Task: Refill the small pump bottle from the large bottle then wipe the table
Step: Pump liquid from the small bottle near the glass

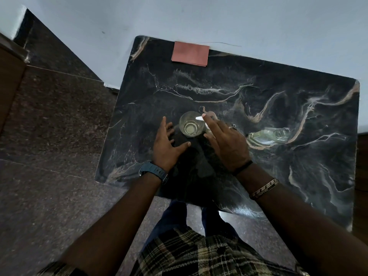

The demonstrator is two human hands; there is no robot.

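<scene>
The small clear bottle (pixel 191 124) stands open-mouthed at the middle of the dark marble table (pixel 258 96), with a little liquid at its bottom. My left hand (pixel 169 144) hovers just left of it with fingers spread, holding nothing. My right hand (pixel 225 140) is just right of the bottle and holds the white pump head (pixel 199 118) between thumb and fingers, its tip over the bottle's rim. The large clear bottle (pixel 268 135) lies further right on the table, beyond my right hand. A folded red cloth (pixel 190 54) lies at the table's far edge.
The table stands against a pale wall (pixel 199 16). Dark speckled floor (pixel 49 126) runs along the left side, with a brown wooden piece (pixel 10 76) at the far left. My legs and checked shirt are below the near edge.
</scene>
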